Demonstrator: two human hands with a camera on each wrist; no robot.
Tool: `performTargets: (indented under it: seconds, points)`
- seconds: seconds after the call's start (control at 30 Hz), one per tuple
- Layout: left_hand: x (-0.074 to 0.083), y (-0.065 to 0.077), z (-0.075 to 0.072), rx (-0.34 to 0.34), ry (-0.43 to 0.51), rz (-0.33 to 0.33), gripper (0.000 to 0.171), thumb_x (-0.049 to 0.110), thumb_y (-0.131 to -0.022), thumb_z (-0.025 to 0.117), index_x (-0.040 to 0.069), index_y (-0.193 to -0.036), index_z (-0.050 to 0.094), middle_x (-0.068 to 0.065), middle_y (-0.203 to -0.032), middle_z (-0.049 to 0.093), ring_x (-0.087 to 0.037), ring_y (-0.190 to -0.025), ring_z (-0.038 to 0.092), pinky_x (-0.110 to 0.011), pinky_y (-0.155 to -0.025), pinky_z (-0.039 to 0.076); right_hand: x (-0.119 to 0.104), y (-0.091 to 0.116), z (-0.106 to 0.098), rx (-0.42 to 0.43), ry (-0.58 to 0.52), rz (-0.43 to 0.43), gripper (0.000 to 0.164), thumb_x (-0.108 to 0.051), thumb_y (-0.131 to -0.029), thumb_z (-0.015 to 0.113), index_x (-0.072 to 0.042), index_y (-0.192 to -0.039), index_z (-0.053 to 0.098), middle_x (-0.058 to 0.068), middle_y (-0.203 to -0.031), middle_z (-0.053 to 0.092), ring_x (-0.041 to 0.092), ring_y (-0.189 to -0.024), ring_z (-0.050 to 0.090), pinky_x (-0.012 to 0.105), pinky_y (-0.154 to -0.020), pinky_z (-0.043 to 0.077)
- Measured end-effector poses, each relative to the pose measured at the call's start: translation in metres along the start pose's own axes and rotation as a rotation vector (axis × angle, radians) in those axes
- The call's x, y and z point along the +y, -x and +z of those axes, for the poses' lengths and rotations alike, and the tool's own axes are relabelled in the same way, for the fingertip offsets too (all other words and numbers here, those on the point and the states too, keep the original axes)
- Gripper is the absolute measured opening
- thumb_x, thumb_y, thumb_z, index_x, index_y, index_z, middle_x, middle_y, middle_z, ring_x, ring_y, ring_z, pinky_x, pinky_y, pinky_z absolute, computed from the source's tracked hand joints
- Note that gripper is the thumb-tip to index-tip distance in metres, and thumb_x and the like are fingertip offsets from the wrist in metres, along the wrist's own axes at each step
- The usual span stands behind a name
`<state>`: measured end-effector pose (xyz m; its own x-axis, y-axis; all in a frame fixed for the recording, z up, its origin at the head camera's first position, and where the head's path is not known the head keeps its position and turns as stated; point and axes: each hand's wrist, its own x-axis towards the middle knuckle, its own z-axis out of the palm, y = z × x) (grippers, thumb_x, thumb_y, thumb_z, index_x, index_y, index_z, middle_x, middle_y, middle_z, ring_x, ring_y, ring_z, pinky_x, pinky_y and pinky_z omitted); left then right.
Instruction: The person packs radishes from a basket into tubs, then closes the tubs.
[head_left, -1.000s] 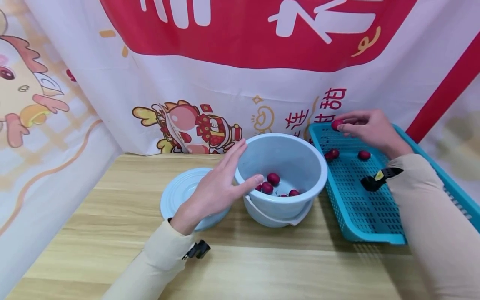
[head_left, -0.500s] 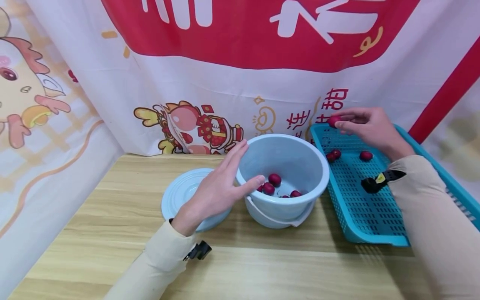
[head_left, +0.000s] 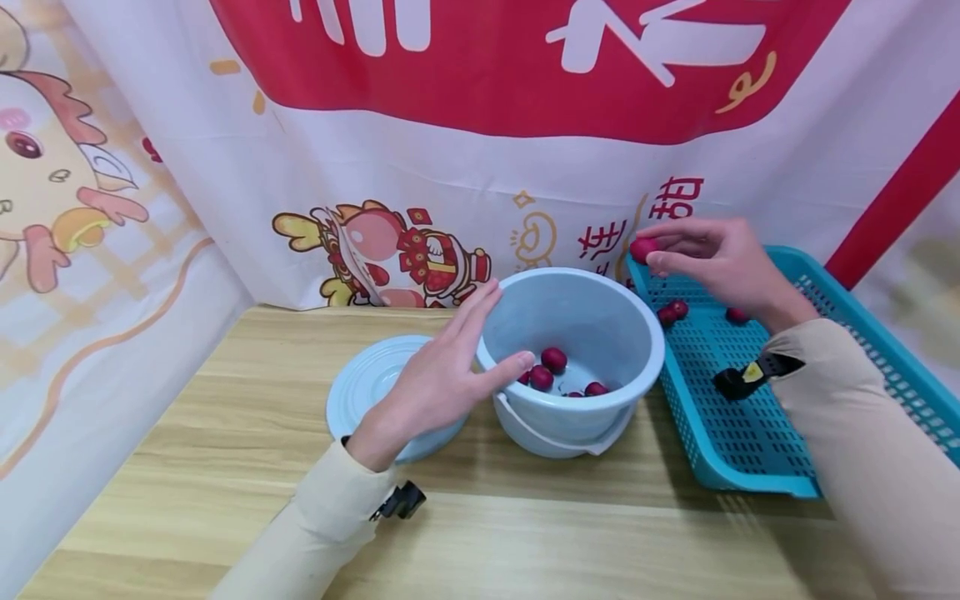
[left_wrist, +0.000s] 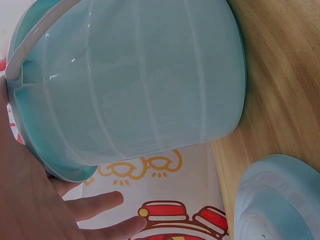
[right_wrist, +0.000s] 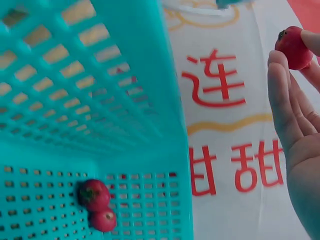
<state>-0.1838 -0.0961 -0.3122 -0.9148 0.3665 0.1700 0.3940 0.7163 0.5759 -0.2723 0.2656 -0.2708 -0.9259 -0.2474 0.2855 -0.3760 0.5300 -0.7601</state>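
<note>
Red fruit (head_left: 642, 249), pinched by the right hand (head_left: 716, 254), looks light, firm, slippery: grip its middle; the left hand (head_left: 442, 379), fingers straight, has the bucket (head_left: 558, 421) under its thumb.

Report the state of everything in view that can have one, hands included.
Bucket: upright, uncovered.
Bucket handle: swung down on the near side.
Lid: off, lying on the table beside the bucket.
Fruits in the bucket: loose at the bottom.
Basket: open-topped, fruits inside.
Held fruit: pinched, in the air.
Left hand: fingers extended, at the bucket's rim.
Right hand: pinching the held fruit.
</note>
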Motion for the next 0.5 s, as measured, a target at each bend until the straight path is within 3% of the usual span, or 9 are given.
performTargets:
  seconds: [0.33,0.5]
  points:
    - [0.001,0.0,0.0,0.0,-0.002,-0.001,0.095,0.081,-0.095,0.047,0.037,-0.171,0.011,0.024,-0.177,0.003,-0.027,-0.161,0.034,-0.068,-0.117,0.043,-0.017,0.002,0.024,-0.077,-0.026,-0.082,0.047,-0.021,-0.095,0.081,-0.017,-0.141,0.07,-0.008,-0.124,0.076,0.007,-0.104,0.076,0.021,-0.083,0.063]
    - [0.001,0.0,0.0,-0.004,0.002,-0.003,0.095,0.081,-0.095,0.047,0.037,-0.171,0.011,0.024,-0.177,0.002,-0.027,-0.162,0.033,-0.069,-0.117,0.043,-0.023,0.003,0.034,-0.12,-0.002,-0.15,0.046,-0.013,-0.093,0.082,-0.017,-0.137,0.072,0.002,-0.124,0.076,0.008,-0.102,0.075,0.02,-0.083,0.063]
